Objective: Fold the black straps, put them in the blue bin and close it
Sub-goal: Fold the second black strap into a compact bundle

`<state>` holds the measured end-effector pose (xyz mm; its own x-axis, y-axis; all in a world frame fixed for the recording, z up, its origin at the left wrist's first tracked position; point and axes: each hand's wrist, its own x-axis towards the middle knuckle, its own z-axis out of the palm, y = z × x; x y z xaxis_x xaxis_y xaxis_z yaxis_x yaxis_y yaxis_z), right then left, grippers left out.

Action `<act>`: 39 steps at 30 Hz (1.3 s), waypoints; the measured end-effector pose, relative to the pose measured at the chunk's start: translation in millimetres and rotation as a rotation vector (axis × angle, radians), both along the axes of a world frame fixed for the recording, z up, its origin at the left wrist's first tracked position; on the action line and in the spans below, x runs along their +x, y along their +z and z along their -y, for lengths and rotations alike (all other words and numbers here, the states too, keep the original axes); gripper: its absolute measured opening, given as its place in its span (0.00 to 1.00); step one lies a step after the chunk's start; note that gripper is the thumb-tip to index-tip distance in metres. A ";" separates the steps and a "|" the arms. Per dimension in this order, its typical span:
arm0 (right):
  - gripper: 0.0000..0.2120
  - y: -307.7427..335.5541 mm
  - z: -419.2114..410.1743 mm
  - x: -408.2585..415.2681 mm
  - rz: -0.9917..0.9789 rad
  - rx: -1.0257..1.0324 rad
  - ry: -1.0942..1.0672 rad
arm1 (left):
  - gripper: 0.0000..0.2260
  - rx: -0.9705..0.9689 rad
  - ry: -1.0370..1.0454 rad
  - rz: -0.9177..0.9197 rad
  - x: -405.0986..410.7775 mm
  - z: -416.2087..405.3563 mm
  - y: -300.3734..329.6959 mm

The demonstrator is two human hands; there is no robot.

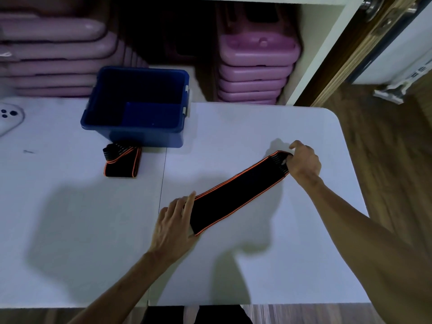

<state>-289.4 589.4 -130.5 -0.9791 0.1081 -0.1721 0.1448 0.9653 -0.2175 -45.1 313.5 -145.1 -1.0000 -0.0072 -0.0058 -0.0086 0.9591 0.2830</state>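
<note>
Pinning near end of black strap [236, 195] to desk [257, 127] under flat, straight-fingered left hand [174, 220] and pinching far end in curled right hand [304, 160], evidently keeping it taut for folding, with second strap [122, 161], folded, parked just in front of open blue bin [131, 134].

Fitness studio storeroom: stacked pink step platforms [257, 50], wooden floor [385, 148]

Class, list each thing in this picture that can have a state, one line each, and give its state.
bin: open, no lid on.
folded strap: folded, on the table before the bin.
long strap: unfolded, flat on the table.
left hand: straight fingers pressing the long strap's near end.
right hand: pinching its far end.
pink trays: stacked.
</note>
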 end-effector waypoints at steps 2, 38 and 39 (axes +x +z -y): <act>0.17 -0.1 0.0 0.0 -0.004 -0.005 0.003 | 0.42 -0.047 -0.018 0.005 -2.0 2.3 1.4; 0.36 -40.7 111.5 243.4 -0.080 -0.199 0.607 | 0.05 0.797 0.276 0.341 -57.8 21.0 -3.9; 0.31 -46.3 117.1 249.6 -0.121 -0.168 0.579 | 0.04 0.807 0.285 0.361 -54.9 23.0 -5.7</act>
